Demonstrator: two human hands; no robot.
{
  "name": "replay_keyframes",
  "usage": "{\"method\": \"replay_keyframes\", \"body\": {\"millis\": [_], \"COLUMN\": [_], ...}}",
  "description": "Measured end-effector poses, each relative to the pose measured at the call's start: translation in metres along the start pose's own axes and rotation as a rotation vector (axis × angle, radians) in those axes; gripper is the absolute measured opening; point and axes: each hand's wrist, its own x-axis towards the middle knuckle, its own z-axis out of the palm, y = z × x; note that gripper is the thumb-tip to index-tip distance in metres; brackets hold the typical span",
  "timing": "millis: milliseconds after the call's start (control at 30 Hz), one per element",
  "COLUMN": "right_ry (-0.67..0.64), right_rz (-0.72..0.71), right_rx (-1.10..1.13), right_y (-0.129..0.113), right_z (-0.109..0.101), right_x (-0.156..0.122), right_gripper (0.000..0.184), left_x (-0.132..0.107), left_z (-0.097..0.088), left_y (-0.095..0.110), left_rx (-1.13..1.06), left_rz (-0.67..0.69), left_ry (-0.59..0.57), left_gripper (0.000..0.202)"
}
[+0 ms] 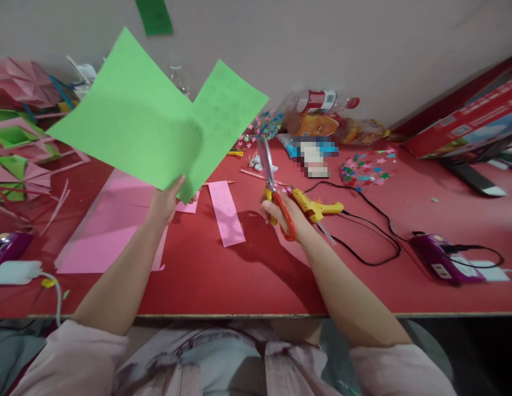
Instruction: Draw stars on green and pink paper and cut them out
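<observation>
I take the narrow rectangular pink paper strip lying on the red counter as my landmark. The large light-green paper sheet is up in the air, beyond the strip and mostly to its left. My left hand pinches its lower edge, thumb on the near face, fingers mostly hidden behind. My right hand, just right of the strip, is curled around the red and yellow handles of the metal-bladed scissors, blades pointing away from me.

A V-shaped gap splits the top of the green sheet; near my thumb I can't tell whether the narrow part joins the wide one. If it does, a tug there could tear it unevenly. Held by one edge only, the sheet could sag, and a cut made in mid-air might wander. Bringing the blades in too close to my grip could nick my fingers.

Farther right of the strip, near my wrist, lies a yellow plastic glue gun with a thin black cord; a careless elbow or sleeve could snag that cord and drag the gun.
</observation>
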Motion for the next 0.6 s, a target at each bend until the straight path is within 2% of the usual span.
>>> {"method": "replay_keyframes", "body": {"millis": [100, 200, 333, 600], "right_ry": [-0.136, -0.187, -0.188, -0.185], "right_rz": [-0.022, -0.030, -0.024, -0.009], "right_rx": [-0.266, -0.382, -0.358, -0.269], "right_y": [-0.004, -0.008, -0.008, -0.003], "right_z": [0.004, 0.007, 0.008, 0.008], "right_x": [-0.004, -0.009, -0.012, -0.012], "right_gripper": [0.047, 0.049, 0.047, 0.047], "left_x": [0.001, -0.002, -0.008, -0.010], "left_z": [-0.002, 0.000, 0.004, 0.004], "left_y": [0.001, 0.001, 0.002, 0.002], "left_rx": [-0.005, 0.004, -0.002, 0.040], "left_rz": [-0.004, -0.030, -0.010, -0.031], "left_ry": [0.020, 0.008, -0.037, -0.106], "left_gripper": [0.037, 0.044, 0.055, 0.053]}}
